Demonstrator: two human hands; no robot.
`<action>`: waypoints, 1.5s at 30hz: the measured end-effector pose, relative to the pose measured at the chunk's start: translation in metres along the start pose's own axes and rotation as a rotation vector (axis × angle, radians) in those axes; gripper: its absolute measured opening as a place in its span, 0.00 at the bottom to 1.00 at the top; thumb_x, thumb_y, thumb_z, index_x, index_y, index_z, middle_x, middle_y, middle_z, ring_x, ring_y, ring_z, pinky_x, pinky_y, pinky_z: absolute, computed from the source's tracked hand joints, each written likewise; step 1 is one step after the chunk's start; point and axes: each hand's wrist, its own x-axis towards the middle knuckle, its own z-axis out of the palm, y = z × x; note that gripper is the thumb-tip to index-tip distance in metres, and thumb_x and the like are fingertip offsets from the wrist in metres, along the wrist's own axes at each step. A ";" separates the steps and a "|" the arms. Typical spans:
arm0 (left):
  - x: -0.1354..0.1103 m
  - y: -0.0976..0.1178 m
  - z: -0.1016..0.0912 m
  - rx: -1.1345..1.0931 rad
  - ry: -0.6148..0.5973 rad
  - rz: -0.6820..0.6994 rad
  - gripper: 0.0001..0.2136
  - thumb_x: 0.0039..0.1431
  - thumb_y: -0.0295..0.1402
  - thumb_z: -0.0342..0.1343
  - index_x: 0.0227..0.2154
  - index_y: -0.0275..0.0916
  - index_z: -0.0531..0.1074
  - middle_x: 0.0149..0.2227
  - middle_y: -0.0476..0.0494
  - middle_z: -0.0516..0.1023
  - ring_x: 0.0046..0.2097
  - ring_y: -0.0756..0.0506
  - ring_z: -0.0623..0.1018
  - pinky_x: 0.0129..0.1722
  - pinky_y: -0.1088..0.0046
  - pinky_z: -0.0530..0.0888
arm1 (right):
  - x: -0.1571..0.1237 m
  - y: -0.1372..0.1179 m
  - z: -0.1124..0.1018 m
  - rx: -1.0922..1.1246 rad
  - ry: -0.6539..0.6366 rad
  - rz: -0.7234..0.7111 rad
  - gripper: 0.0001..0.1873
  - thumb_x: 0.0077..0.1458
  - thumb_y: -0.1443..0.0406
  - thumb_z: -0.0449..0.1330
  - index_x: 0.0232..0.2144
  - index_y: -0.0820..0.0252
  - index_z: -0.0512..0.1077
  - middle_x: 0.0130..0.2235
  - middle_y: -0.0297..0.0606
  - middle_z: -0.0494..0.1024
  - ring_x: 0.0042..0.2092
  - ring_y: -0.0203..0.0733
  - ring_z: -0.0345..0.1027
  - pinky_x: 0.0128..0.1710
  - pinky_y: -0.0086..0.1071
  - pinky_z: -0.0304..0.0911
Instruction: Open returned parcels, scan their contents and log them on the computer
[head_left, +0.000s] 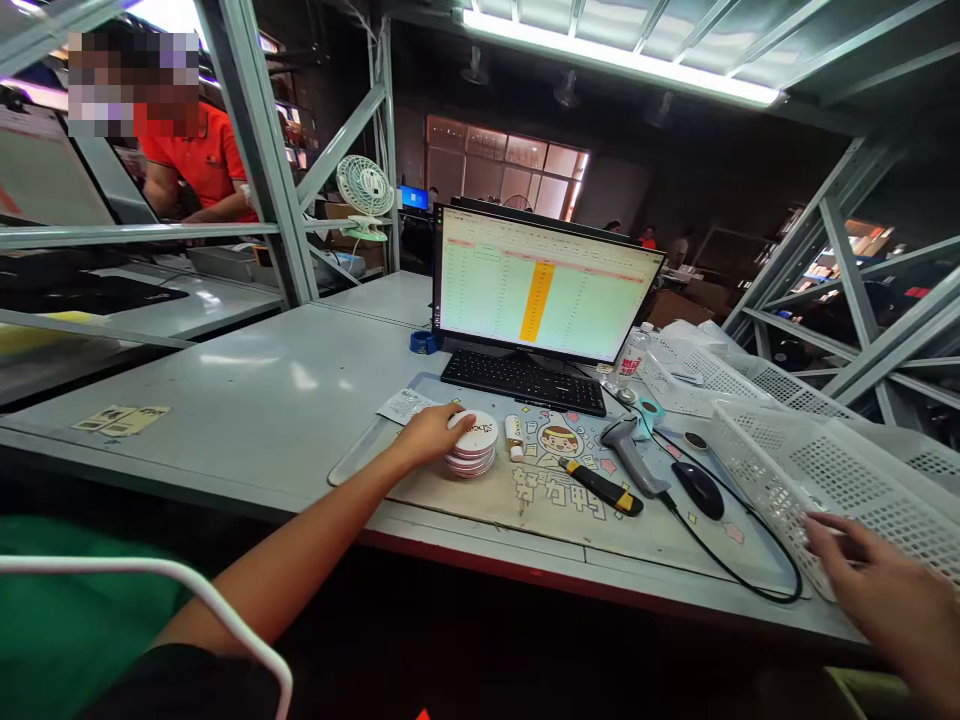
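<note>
On the desk mat, my left hand (429, 436) is closed around the side and top of a short stack of round white cases with pinkish rims (474, 440). The top case carries printed lettering. Beside the stack stands a small white tube (514, 438). My right hand (874, 575) is slightly blurred at the near wall of a white perforated plastic basket (765, 480). Its fingers are curved with a gap between them, and I see nothing held there. A white printed slip (405, 405) lies behind my left hand.
A black-and-yellow utility knife (600, 487), a grey barcode scanner (634, 458) with a looping cable and a black mouse (697, 490) lie between my hands. Behind them are a keyboard (525, 381) and a monitor (547, 285). A person in red (214, 150) works at the left, beyond metal posts.
</note>
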 end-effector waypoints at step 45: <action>-0.038 -0.016 0.041 -0.116 0.040 0.161 0.50 0.49 0.41 0.73 0.72 0.47 0.53 0.75 0.35 0.59 0.73 0.29 0.64 0.71 0.49 0.65 | 0.023 -0.090 0.199 -0.554 -0.484 -0.145 0.26 0.69 0.58 0.56 0.61 0.72 0.69 0.55 0.61 0.79 0.56 0.60 0.76 0.53 0.42 0.66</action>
